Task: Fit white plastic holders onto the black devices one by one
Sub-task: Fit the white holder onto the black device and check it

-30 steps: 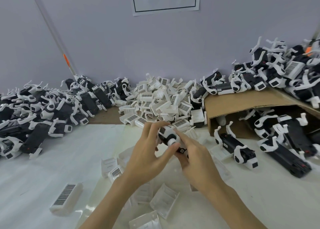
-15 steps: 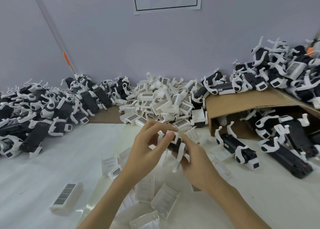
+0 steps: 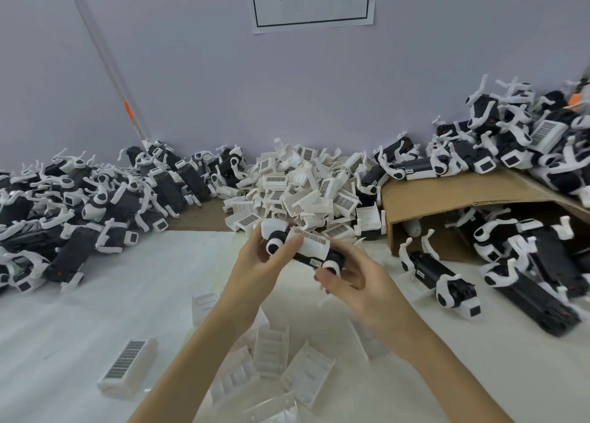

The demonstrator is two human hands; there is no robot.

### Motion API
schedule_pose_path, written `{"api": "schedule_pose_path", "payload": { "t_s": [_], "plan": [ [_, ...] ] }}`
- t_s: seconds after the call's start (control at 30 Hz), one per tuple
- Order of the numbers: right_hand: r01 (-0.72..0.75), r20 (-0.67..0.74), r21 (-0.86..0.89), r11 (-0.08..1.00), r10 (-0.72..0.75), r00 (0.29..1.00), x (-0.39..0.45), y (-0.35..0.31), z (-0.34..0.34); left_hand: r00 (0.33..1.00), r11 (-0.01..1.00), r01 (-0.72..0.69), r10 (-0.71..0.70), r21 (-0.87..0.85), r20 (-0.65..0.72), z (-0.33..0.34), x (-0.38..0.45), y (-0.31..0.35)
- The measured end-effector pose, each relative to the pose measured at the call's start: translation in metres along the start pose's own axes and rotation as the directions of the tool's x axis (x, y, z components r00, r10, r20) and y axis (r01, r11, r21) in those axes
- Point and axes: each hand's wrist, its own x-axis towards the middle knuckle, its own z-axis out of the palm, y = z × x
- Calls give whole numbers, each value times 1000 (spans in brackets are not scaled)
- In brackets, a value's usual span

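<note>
Above a pale, matte work surface [image 3: 95, 311], a person holds a black device [image 3: 311, 258] in both hands, level with the chest of the frame and clear of the table. The left hand [image 3: 255, 263] curls its fingers around the end bearing a round white cap, thumb pressed on a flat white plastic holder [image 3: 314, 246] seated on top. The right hand [image 3: 357, 282], blurred, curls around the opposite end. Behind them rises a heap of loose holders [image 3: 303, 189], boxy white shells with barcode labels. Finished devices with curved white prongs lie piled left [image 3: 79, 205] and right [image 3: 523, 141], some spilling from a tipped cardboard box [image 3: 447, 196].
</note>
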Motion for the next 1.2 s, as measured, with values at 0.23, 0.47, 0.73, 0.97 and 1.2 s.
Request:
{"api": "schedule_pose_path", "payload": {
  "t_s": [0.23, 0.47, 0.73, 0.97, 1.2],
  "plan": [
    [335, 60, -470, 817, -350, 935, -9, 3, 14, 979, 914, -80, -3, -397, -202, -4, 0, 2],
    [490, 163, -712, 504, -559, 813, -12, 6, 31, 951, 766, -13, -190, -643, -245, -18, 6, -5],
    [-232, -198, 46, 972, 236, 951, 3, -22, -6, 990, 856, -38, -39, -516, -137, -16, 9, 1],
    [-155, -19, 878, 453, 356, 934, 78, -100, -116, 981, 907, 9, -91, -422, -174, -19, 11, 1],
    [-219, 66, 712, 667, 246, 967, 73, -94, -116, 988, 931, 19, -73, -366, -134, -17, 13, -2]
  ]
}}
